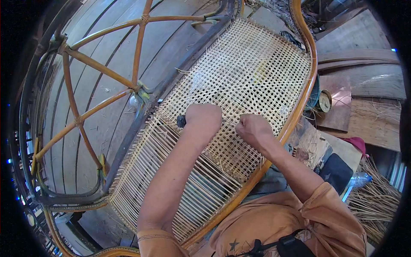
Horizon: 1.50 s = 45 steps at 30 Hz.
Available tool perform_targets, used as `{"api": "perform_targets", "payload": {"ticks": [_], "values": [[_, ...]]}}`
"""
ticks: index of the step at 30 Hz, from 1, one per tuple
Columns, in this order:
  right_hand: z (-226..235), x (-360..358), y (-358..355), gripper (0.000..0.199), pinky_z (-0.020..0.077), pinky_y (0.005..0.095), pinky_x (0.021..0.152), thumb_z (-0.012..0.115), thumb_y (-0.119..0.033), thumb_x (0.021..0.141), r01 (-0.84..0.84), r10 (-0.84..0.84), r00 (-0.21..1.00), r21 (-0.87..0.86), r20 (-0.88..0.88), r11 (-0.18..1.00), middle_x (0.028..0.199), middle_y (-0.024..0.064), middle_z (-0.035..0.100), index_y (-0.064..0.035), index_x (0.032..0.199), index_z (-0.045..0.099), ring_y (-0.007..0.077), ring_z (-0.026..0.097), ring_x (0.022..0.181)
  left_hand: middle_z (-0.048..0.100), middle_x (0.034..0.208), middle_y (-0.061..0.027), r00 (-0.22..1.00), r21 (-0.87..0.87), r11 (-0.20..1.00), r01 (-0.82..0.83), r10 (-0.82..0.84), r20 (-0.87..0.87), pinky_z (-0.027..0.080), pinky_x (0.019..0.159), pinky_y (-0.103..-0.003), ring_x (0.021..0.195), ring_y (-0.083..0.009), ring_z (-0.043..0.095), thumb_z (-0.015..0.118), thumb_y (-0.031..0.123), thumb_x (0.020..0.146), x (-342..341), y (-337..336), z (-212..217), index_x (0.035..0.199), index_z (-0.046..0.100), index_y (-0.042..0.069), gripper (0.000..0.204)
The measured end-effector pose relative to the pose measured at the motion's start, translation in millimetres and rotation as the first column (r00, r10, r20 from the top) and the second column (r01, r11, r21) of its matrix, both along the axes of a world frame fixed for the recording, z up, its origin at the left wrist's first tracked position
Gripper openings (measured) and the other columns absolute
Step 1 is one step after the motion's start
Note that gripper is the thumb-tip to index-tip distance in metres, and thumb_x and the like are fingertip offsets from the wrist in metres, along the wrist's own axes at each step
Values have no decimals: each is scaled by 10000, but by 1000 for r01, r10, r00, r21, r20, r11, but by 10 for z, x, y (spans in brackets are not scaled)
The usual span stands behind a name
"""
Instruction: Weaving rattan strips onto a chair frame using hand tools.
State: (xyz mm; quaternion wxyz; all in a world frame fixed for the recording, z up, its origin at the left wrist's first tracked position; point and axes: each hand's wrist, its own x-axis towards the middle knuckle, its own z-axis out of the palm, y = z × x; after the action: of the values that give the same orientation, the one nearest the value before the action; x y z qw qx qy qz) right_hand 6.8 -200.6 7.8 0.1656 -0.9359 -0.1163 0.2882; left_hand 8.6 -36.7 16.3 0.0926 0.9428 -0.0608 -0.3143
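Observation:
A woven cane panel (pixel 252 73) fills the middle of the head view, stretched in a curved brown rattan frame (pixel 310 73). The far part is a tight open mesh; the near left part has only parallel cane strands (pixel 201 188) running one way. My left hand (pixel 204 115) is a fist over the edge of the mesh, closed round a dark object (pixel 181 121) whose black end sticks out on its left side. My right hand (pixel 255 129) is closed just above the mesh, to the right of the left one. What its fingers hold is hidden.
A second frame of crossed rattan poles (pixel 96 64) stands at the left over a plank floor (pixel 115 43). Boards (pixel 364 81), an open tin (pixel 325 101), a clear plastic bottle (pixel 360 179) and a pile of loose cane strips (pixel 374 197) lie at the right.

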Motion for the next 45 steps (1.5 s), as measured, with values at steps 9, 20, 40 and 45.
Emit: {"api": "perform_targets", "payload": {"ticks": [9, 20, 40, 45], "values": [[-22, -9, 89, 230, 512, 448, 679, 547, -189, 773, -19, 19, 1000, -89, 0, 996, 713, 254, 621, 18, 770, 648, 402, 628, 705, 700, 880, -93, 968, 114, 962, 248, -249, -4, 524, 672, -340, 828, -232, 684, 558, 121, 808, 195, -270, 82, 892, 720, 101, 185], [-282, -229, 150, 207, 500, 430, 571, 554, -201, 845, -212, 283, 941, -333, 184, 919, 658, 155, 634, -41, 730, 617, 346, 631, 596, 689, 868, -123, 971, -26, 970, 240, -239, 24, 529, 693, -394, 812, -280, 676, 602, 258, 811, 126, 44, -228, 863, 704, 70, 220], [-295, -297, 153, 106, 457, 396, 601, 613, -126, 815, -111, 30, 913, 177, 407, 978, 680, 147, 563, -42, 846, 554, 322, 552, 636, 686, 882, -148, 987, -6, 990, 141, -141, -81, 527, 709, -398, 836, -292, 672, 550, 194, 811, 79, 261, -95, 858, 702, 63, 206], [-263, -256, 166, 239, 456, 459, 648, 583, -84, 806, 8, -76, 967, 266, 244, 964, 710, 206, 572, -39, 1017, 480, 378, 565, 696, 690, 897, -137, 973, -11, 976, 218, -218, -74, 526, 717, -387, 843, -273, 675, 546, 164, 803, 168, 191, -22, 868, 705, 54, 203]]}}
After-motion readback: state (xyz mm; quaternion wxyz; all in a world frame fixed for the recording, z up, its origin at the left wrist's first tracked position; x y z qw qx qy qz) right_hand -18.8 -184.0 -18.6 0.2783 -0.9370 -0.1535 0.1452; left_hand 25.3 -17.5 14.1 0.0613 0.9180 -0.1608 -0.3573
